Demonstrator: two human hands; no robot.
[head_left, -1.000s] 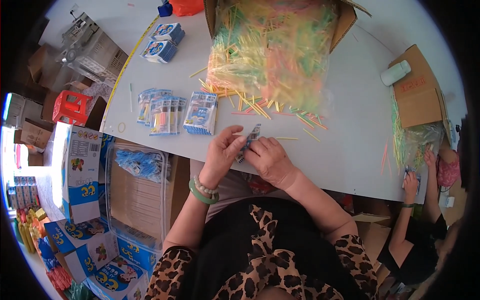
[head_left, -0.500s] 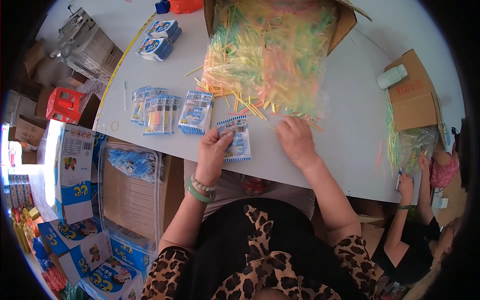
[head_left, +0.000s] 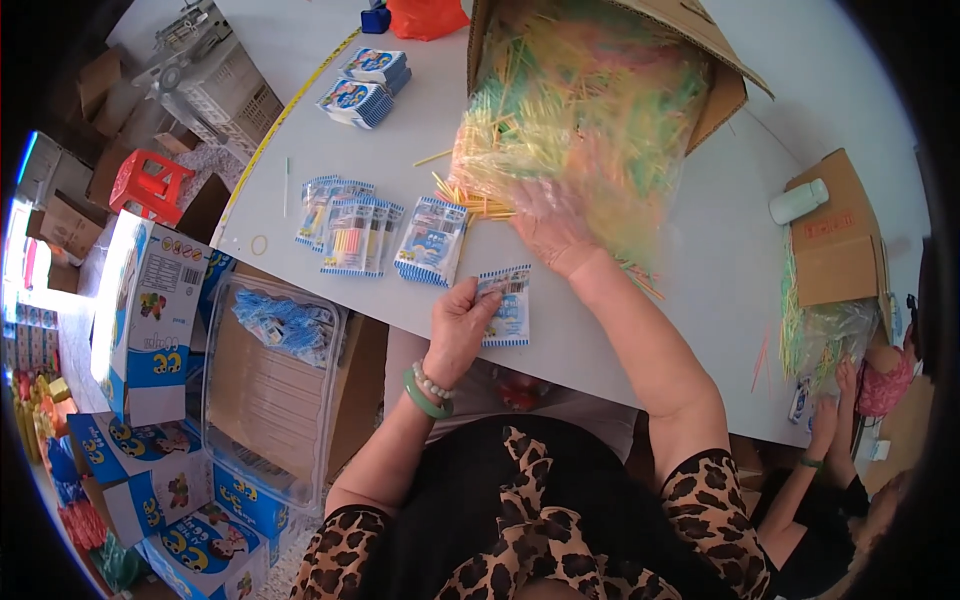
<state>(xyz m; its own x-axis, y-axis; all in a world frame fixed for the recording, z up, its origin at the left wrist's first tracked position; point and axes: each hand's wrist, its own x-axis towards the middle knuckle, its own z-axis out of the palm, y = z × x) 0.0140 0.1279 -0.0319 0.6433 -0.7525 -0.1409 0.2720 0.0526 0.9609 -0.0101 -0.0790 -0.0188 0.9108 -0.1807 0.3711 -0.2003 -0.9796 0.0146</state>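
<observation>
Near edge, white table [head_left: 720, 300]: flat blue-and-white plastic packet [head_left: 513, 316], jutting right of the grip.
Left hand [head_left: 462, 325]: pinches packet's left side.
Right hand [head_left: 552, 236]: at far clear-plastic bag of coloured straws [head_left: 600, 120]; finger spread unclear.

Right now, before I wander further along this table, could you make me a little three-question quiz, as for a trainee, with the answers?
1. What does the left hand hold?

2. True or false: the bangle beside the beaded bracelet is green.

3. Where is the right hand?
(a) on the red stool
(b) at the clear plastic bag of thin coloured sticks
(c) on the white bottle

Key:
1: a flat blue-and-white packet
2: true
3: b
</observation>
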